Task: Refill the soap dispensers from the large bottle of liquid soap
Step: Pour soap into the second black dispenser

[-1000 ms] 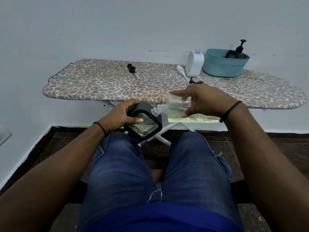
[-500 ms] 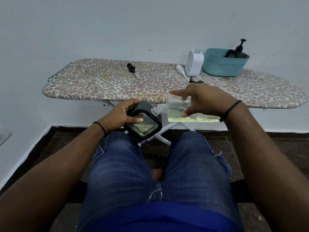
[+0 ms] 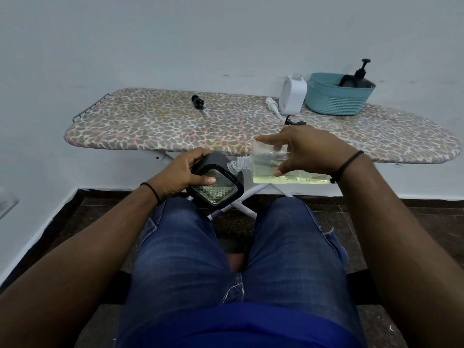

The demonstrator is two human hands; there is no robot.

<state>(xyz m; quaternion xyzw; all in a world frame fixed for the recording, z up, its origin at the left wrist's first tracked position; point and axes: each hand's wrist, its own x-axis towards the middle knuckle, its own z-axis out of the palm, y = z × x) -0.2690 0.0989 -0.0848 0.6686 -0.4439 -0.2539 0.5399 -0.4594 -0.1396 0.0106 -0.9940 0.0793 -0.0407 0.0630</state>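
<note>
Our right hand (image 3: 307,149) fingers pinch a clear, flat-sided bottle (image 3: 273,169) lying sideways, pale yellow soap pooled low. Our left hand (image 3: 179,173) grips a black square dispenser (image 3: 217,188) with faceted glass, above our knees, before the ironing board (image 3: 175,124).

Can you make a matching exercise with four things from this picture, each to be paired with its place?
Things:
1. clear bottle
2. black dispenser
3. black pump
4. white bottle

Places:
A. lying alone on the left part of the ironing board
B. held in the left hand
C. standing beside the teal basket
D. held on its side in the right hand

Pairs: 1-D, 2-B, 3-A, 4-C
</note>
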